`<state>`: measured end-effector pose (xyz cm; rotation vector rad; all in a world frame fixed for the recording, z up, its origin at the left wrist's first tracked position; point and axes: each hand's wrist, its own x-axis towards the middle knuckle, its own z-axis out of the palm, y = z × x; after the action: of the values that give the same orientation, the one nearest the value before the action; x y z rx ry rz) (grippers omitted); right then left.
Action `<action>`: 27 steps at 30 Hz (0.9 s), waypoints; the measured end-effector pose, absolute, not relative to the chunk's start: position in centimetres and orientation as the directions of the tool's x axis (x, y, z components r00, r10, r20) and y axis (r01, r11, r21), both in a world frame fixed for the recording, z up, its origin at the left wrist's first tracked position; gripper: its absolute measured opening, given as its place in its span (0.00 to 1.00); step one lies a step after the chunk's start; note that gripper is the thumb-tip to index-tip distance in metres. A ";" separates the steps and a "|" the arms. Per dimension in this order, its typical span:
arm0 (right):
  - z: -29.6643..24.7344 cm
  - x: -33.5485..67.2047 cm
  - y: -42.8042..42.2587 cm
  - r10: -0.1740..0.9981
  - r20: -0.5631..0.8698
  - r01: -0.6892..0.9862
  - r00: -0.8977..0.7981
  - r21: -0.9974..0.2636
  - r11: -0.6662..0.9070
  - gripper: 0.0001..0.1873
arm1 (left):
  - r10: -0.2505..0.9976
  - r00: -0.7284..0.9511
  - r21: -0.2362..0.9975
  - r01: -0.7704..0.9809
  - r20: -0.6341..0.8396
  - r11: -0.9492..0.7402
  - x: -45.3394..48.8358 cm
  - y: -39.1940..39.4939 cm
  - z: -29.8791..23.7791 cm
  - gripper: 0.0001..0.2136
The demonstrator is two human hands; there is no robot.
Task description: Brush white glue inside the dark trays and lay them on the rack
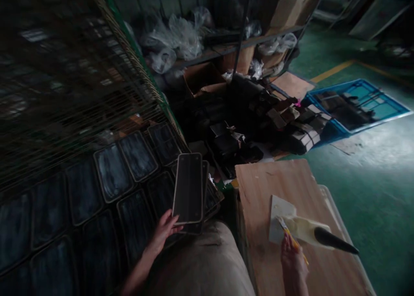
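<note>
My left hand (166, 228) grips the lower left corner of a dark rectangular panel (188, 188) with rounded corners and a pale rim. Behind this panel, the edge of another similar dark piece shows at its right. My right hand (293, 255) is closed around a small brush (289, 232) with a yellow handle. The bristles point at a pale, scoop-like container (305, 229) with a black tapered end, lying on its side. Beneath it is a light grey flat piece (278, 214) on a wooden board (258, 261).
Several dark rimmed panels (114, 171) lie in rows at the left, below a wire mesh cage (142, 63). Boxes and clear plastic bags (186, 35) fill a shelf behind. Bundled dark pieces (300, 134) and a blue crate (349, 132) stand on the green floor (384, 192).
</note>
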<state>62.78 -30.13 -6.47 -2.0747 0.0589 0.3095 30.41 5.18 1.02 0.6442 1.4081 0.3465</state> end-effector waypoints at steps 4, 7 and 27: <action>-2.5 61.0 -21.2 0.173 -0.267 -0.215 0.948 -0.940 -0.266 0.31 | 0.582 0.228 0.624 0.229 -0.781 0.747 29.3 4.6 0.2 0.23; 1.3 59.1 -14.0 0.380 -0.279 -0.225 0.882 -0.957 -0.181 0.27 | 0.553 0.257 0.605 0.218 -0.793 0.766 28.7 4.3 -1.3 0.26; 4.7 57.3 8.0 0.993 0.106 0.838 0.044 -0.546 0.021 0.20 | 0.605 0.330 0.670 0.127 -0.724 0.732 27.9 3.8 -3.2 0.22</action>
<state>57.28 7.95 4.66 -1.8618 -1.8381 0.4402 27.90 3.84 -3.16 0.7203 1.2167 0.3509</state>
